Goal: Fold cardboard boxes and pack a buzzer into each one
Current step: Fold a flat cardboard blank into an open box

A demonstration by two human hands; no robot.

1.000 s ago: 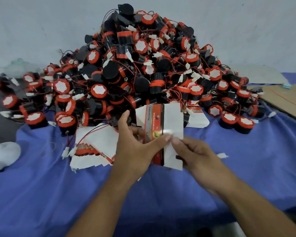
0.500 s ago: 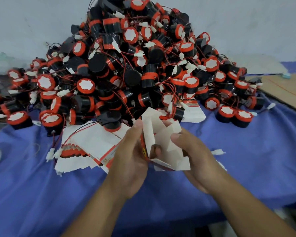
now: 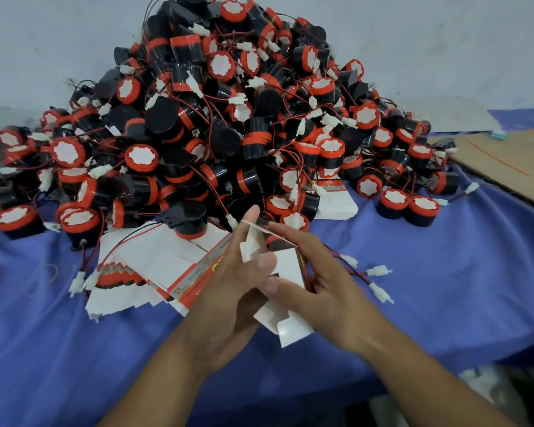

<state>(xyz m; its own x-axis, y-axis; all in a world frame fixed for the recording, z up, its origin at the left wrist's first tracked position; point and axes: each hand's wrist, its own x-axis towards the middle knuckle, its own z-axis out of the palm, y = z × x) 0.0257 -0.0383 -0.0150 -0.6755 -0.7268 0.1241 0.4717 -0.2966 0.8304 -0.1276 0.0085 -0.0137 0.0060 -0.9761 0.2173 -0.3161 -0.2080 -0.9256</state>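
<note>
Both hands grip one box [image 3: 287, 266] at centre, the left hand [image 3: 228, 288] pinching its far flap, the right hand [image 3: 336, 297] curled round its side; it looks half folded, not yet filled. Buzzers [image 3: 228, 118] heap at twelve o'clock, flat boxes [image 3: 154, 257] at nine: nearly all remains.

The buzzer pile [image 3: 228, 118] lies behind the flat boxes [image 3: 154, 266] on the cloth [image 3: 444, 288].

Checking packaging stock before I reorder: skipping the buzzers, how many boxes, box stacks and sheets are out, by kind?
Half-folded box, gripped by left hand and right hand: 1
Stacks of flat boxes: 2
Brown cardboard sheet: 1
Pale sheet by the wall: 1
Total: 5
</note>
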